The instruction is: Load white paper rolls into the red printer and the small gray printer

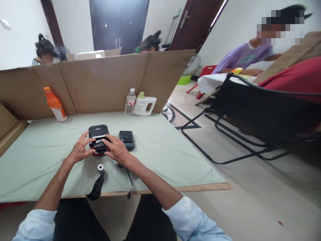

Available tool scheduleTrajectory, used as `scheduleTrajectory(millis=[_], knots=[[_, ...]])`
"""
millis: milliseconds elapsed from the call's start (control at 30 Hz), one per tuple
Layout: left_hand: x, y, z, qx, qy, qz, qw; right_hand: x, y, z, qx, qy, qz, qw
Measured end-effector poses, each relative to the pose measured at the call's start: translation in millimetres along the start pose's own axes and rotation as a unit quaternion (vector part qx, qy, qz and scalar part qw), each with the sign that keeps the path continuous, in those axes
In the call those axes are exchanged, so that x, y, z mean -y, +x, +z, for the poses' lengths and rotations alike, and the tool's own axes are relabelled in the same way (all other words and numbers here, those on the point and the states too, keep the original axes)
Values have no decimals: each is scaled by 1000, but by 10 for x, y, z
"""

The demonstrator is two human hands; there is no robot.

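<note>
Both hands on a small black printer at the middle of the counter.

Left hand (pixel 80 149) grips the left side of the black printer (pixel 98 138), fingers curled onto its top edge; right hand (pixel 117 150) lies over its front right, fingers bent and pressed against the body (lid looks raised, red trim showing at the base). The printer sits on the green cloth of the counter (pixel 160 147). A second black device (pixel 126 139) lies just beside it to the right, untouched. A small white paper roll (pixel 100 167) stands near the front edge, with a black strap (pixel 96 189) hanging over that edge. Orange bottle (pixel 55 104), clear water bottle (pixel 130 101) and white jug (pixel 144 105) stand by the cardboard screen (pixel 100 83).
</note>
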State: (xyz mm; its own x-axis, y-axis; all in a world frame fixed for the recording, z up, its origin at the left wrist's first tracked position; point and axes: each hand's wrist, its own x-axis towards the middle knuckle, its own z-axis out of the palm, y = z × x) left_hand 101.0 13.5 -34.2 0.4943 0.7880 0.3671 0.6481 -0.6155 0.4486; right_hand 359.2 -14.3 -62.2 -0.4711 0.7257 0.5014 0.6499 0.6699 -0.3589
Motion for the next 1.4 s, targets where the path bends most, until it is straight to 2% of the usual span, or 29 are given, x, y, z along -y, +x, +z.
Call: scheduleTrajectory(millis=[100, 200, 300, 367, 600, 700, 833, 1000, 1200, 1400], knots=[[-17, 38, 36, 1, 18, -1, 1000, 1, 84, 12, -9, 15, 2, 1000], [-3, 103, 82, -20, 4, -10, 1000, -27, 171, 14, -56, 82, 37, 994], [37, 201, 92, -45, -38, -43, 997, -75, 209, 8, -108, 159, 89, 977], [56, 267, 82, -51, -66, -70, 994, -103, 195, -2, -117, 172, 103, 973], [51, 408, 116, -97, -85, -94, 987, -70, 94, -46, -66, 83, 31, 994], [78, 439, 130, -94, -96, -93, 987, -10, 122, -39, -19, 26, 8, 999], [114, 433, 104, -72, -126, -90, 985, 76, 193, -6, 28, -40, 10, 999], [129, 317, 86, -33, -103, -66, 992, 108, 204, 8, 33, -64, 8, 997], [177, 193, 115, -33, -71, -21, 997, 70, 167, 31, 16, -71, 5, 997], [197, 208, 112, -20, -67, -32, 997, 72, 193, 57, -2, -60, 21, 998]])
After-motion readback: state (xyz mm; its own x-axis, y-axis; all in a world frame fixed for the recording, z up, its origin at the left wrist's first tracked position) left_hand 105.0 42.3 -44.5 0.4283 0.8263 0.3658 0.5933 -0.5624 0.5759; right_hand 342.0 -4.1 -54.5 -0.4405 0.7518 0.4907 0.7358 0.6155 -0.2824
